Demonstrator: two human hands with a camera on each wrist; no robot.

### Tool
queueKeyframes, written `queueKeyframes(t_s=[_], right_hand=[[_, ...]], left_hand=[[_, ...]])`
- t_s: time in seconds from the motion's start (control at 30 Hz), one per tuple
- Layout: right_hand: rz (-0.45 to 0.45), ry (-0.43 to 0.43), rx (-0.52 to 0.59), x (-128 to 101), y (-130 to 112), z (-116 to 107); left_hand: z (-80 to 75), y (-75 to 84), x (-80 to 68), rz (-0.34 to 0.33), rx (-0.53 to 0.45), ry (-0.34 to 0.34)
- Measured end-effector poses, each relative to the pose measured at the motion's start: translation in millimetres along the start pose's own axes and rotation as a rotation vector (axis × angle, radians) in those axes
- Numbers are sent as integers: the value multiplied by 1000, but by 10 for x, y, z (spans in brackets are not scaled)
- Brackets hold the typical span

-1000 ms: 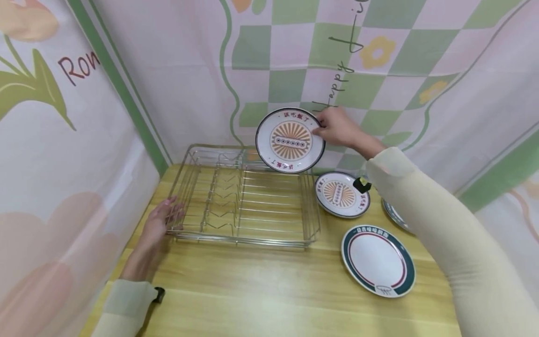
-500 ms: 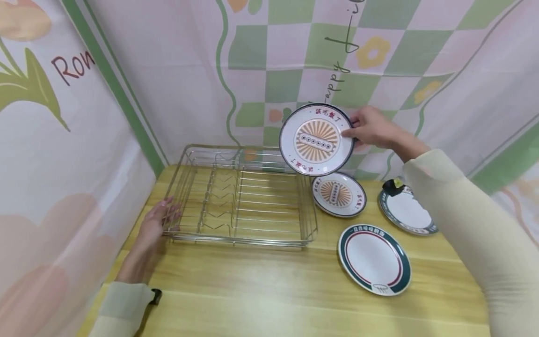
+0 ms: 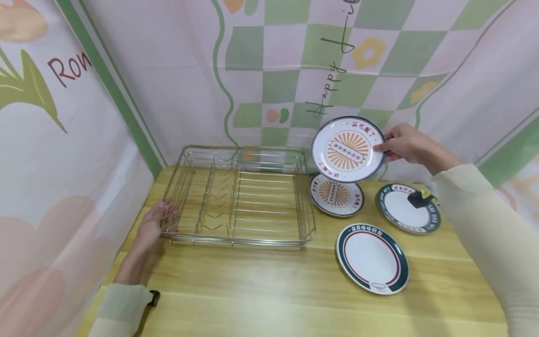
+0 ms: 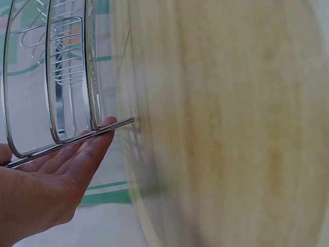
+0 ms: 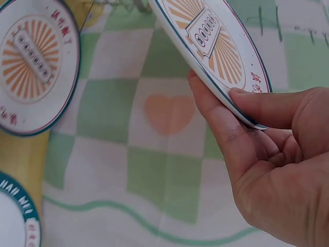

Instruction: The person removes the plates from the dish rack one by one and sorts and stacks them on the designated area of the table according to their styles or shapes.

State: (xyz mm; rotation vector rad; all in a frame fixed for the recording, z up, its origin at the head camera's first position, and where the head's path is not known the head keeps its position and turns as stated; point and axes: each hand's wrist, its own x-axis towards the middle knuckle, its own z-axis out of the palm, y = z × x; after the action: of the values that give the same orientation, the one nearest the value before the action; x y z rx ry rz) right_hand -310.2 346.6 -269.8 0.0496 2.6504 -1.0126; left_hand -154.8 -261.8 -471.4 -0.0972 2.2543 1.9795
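A person's right hand [image 3: 406, 146] pinched a sunburst plate [image 3: 347, 149] by its rim, thumb on the face and fingers behind, holding it tilted in the air above a matching plate [image 3: 337, 195] on the table [image 3: 269, 290]. The left hand [image 3: 157, 223], fingers straight and relaxed, rested against the left end of a wire rack [image 3: 240, 199], steadying it. The rack's slots stood empty. Two green-rimmed plates, one near [image 3: 372, 258] and one far [image 3: 407, 208], lay flat to the right, the far one partly hidden by the sleeve. The work appeared to be at the carrying stage; any racking would call for turning the plate on edge and lining it with a slot. From the left wrist view, only the fingertips [image 4: 103, 135] seemed to touch the bottom wire.
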Motion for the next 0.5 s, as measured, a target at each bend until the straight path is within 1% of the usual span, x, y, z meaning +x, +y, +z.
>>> queueKeyframes(t_s=[0.2, 0.27, 0.5], right_hand=[[35, -22, 13, -1, 278, -22], [48, -38, 28, 3, 370, -10], [110, -93, 27, 37, 660, 46]], left_hand=[[4, 1, -17, -24, -12, 6], [5, -3, -18, -25, -16, 5], [8, -1, -4, -20, -13, 14]])
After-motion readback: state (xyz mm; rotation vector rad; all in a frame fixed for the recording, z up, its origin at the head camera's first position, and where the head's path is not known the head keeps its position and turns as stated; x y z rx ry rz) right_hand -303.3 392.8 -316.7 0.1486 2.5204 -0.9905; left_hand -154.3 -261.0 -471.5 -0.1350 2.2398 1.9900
